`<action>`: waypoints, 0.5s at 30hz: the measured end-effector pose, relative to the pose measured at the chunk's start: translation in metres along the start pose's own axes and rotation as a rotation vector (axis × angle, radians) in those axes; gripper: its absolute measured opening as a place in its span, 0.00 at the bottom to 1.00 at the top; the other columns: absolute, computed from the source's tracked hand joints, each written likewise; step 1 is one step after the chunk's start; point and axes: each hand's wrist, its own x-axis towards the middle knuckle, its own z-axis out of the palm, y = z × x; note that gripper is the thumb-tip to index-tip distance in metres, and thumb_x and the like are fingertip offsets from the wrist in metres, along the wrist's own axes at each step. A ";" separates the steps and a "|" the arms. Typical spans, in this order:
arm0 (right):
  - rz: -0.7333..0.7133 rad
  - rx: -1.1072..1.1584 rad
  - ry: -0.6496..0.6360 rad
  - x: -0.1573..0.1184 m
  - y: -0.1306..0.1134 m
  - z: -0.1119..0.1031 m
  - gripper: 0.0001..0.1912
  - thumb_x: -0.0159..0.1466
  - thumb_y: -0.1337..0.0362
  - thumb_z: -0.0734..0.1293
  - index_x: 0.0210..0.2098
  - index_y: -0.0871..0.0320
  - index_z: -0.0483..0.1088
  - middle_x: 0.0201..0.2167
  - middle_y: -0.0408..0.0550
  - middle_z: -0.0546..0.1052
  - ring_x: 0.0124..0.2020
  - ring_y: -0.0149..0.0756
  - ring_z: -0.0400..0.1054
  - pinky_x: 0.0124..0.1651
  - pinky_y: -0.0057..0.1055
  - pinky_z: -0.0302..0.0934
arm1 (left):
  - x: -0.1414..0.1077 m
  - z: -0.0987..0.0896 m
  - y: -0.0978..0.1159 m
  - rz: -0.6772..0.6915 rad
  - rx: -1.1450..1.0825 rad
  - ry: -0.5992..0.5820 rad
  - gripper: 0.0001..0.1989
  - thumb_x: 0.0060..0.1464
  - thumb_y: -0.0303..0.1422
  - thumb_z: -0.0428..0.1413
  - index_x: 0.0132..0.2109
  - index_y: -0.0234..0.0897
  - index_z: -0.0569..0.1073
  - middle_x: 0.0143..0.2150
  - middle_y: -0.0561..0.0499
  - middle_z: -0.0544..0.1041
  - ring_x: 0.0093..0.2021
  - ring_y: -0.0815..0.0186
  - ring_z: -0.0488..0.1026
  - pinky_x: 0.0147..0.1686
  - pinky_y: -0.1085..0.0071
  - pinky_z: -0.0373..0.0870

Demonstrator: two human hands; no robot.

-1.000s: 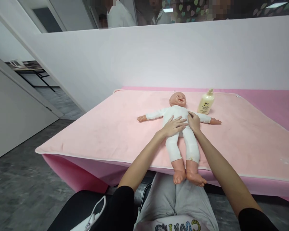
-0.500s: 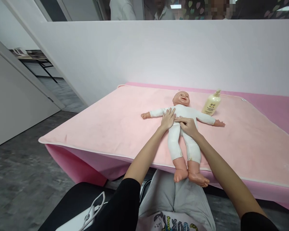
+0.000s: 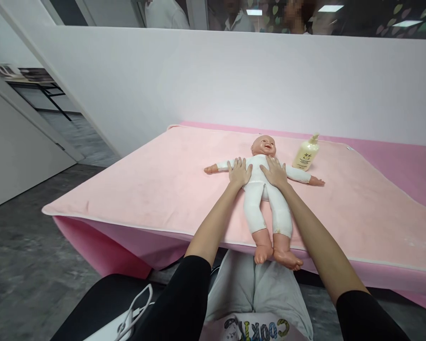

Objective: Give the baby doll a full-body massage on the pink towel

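A baby doll [image 3: 256, 168] lies on its back on a pale pink blanket [image 3: 145, 189] that covers a table. Its bald head points toward a white wall [image 3: 216, 76], its arms stretch out to both sides, and its bare feet reach over the near table edge, above the lap of the seated person. The doll's torso, arms and legs are white.

The person's left hand [image 3: 240, 173] rests palm down on the side of the doll's chest at the picture's left, partly over the start of its arm, fingers fanned and released. The right hand [image 3: 277, 173] mirrors it on the other side of the chest, just as flat and relaxed. The middle of the chest shows between the two thumbs.

The one clear container is a pale yellow bottle [image 3: 306, 155] with a pump top [image 3: 314, 138] and dark print on its front. It stands on the blanket just beyond the doll's arm at the picture's right. Whether the yellow belongs to the plastic or to the contents, and how full it is, cannot be told.

Beneath the blanket is a deeper pink cloth [image 3: 394, 166]. At the lower left sits a white object [image 3: 108, 330] with a looped white cord.
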 end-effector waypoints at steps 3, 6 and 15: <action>0.099 0.071 0.075 0.001 0.014 0.002 0.31 0.65 0.48 0.50 0.61 0.60 0.55 0.62 0.55 0.59 0.63 0.45 0.49 0.64 0.52 0.35 | 0.002 0.001 -0.001 -0.048 -0.001 0.018 0.31 0.60 0.44 0.35 0.65 0.31 0.54 0.68 0.40 0.48 0.68 0.56 0.41 0.64 0.50 0.27; 0.198 0.055 0.116 -0.003 0.036 0.003 0.32 0.65 0.48 0.48 0.55 0.66 0.62 0.56 0.60 0.65 0.60 0.46 0.53 0.63 0.49 0.37 | -0.001 0.001 -0.002 -0.074 0.017 0.034 0.33 0.60 0.45 0.34 0.65 0.28 0.53 0.68 0.38 0.47 0.69 0.56 0.40 0.64 0.50 0.28; 0.307 -0.057 0.268 -0.011 0.062 0.008 0.28 0.65 0.53 0.49 0.48 0.68 0.68 0.50 0.62 0.70 0.55 0.48 0.58 0.61 0.47 0.44 | -0.014 -0.005 -0.030 -0.146 0.189 0.258 0.36 0.58 0.47 0.39 0.64 0.23 0.52 0.68 0.35 0.46 0.68 0.47 0.37 0.62 0.42 0.32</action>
